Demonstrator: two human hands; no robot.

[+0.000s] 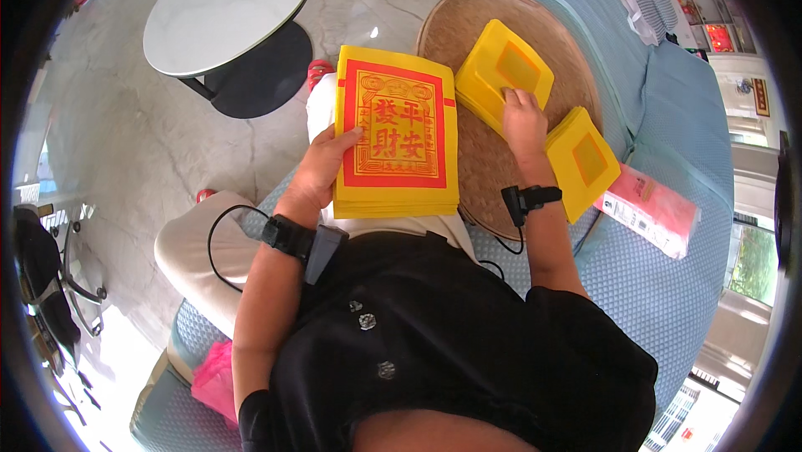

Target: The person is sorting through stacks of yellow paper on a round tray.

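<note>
My left hand (326, 167) grips the left edge of a thick stack of yellow joss paper (398, 198) over my lap, thumb on top. Its top sheet bears a red frame and red printed characters. My right hand (525, 123) is on a second stack of yellow joss paper (482, 79), its fingers curled at a top sheet with an orange-edged gold square. The thumb is mostly hidden. That stack lies on a round woven bamboo tray (482, 182). Just right of my right wrist, a third joss paper stack (586, 160) overhangs the tray's edge.
The tray rests on a blue quilted sofa cover (651, 289). A pink plastic-wrapped pack (651, 207) lies beside the third stack. Left of me are a pink plastic bag (216, 377) and a round white-topped table (232, 10). Cables run from the bands on both wrists.
</note>
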